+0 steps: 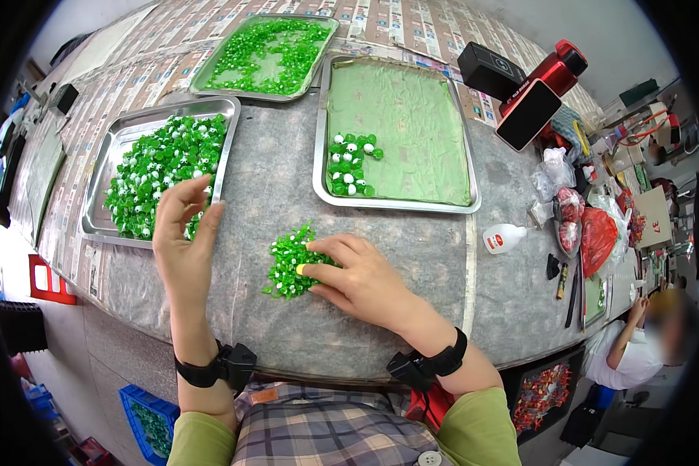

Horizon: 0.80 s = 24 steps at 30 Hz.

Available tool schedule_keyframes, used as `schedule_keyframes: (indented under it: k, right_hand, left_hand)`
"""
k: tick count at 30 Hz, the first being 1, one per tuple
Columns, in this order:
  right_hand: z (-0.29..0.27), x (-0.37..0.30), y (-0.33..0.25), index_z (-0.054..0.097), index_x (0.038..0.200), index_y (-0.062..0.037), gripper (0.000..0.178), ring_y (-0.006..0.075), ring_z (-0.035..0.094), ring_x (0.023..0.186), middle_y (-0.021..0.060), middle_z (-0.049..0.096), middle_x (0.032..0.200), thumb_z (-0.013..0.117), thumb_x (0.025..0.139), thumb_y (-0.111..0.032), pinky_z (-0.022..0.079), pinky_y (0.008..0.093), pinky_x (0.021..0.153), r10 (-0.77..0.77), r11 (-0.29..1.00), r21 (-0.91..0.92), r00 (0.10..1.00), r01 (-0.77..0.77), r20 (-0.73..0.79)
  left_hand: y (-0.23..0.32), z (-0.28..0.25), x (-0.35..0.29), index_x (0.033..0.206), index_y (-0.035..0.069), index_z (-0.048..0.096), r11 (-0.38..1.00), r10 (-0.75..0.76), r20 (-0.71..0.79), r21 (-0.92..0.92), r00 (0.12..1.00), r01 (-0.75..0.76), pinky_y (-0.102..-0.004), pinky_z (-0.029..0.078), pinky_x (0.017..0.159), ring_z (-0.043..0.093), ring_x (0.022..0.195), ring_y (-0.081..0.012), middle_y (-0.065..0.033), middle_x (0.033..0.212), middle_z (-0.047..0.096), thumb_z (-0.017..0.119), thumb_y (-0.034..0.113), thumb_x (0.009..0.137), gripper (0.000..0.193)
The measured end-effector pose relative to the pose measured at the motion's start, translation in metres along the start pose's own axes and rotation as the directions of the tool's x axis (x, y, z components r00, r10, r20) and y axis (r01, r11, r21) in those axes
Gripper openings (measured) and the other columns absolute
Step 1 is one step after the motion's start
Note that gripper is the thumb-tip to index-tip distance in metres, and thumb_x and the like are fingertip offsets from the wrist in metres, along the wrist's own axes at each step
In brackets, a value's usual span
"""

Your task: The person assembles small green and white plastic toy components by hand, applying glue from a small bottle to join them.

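We rest our right hand [357, 279] flat on the small pile of green pieces [289, 264] on the grey counter [412, 256], fingers spread to pin and sort them, its grip loose and holding nothing. Our left hand [182, 241] hovers open-fingered at the edge of the steel tray [101, 175] heaped with finished pieces, close enough for quick transfers.

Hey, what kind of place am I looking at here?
Probably a small craft or assembly workshop: metal trays of green beads, a loose bead pile under the right hand, and a glue bottle on the cloth-covered workbench.
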State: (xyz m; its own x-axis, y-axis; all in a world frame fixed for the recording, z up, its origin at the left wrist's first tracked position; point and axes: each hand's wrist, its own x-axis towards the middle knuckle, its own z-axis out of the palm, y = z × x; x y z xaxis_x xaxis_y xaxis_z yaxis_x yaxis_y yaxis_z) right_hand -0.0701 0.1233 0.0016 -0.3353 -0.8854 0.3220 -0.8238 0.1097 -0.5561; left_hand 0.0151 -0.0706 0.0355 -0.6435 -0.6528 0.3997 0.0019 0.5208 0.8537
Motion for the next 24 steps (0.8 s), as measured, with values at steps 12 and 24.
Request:
schedule_keyframes:
  k: [12, 24]
  right_hand:
    - [-0.055, -0.023, 0.023, 0.058, 0.075, -0.0036, 0.013, 0.0254, 0.053, 0.073, 0.0083, 0.057, 0.080, 0.061, 0.067, -0.013, 0.042, 0.0319, 0.064, 0.346, 0.932, -0.094, 0.936, -0.351, -0.064]
    - [-0.040, -0.018, 0.032, 0.054, 0.079, -0.0016, 0.015, 0.0235, 0.053, 0.063, 0.0091, 0.054, 0.069, 0.060, 0.068, -0.009, 0.042, 0.0303, 0.055, 0.397, 0.908, -0.137, 0.918, -0.396, -0.018]
  left_hand:
    - [0.021, 0.040, -0.025, 0.087, 0.001, 0.058, 0.905, -0.077, 0.441, -0.345, 0.894, 0.248, -0.0205, 0.043, 0.066, 0.054, 0.074, -0.0096, -0.0042, 0.080, 0.055, 0.058, 0.001, 0.072, 0.014]
    - [0.007, 0.051, -0.032, 0.090, 0.000, 0.057, 0.737, -0.264, 0.510, -0.440, 0.819, 0.512, -0.0166, 0.041, 0.060, 0.051, 0.069, -0.0047, -0.0015, 0.076, 0.057, 0.055, 0.007, 0.077, 0.015]
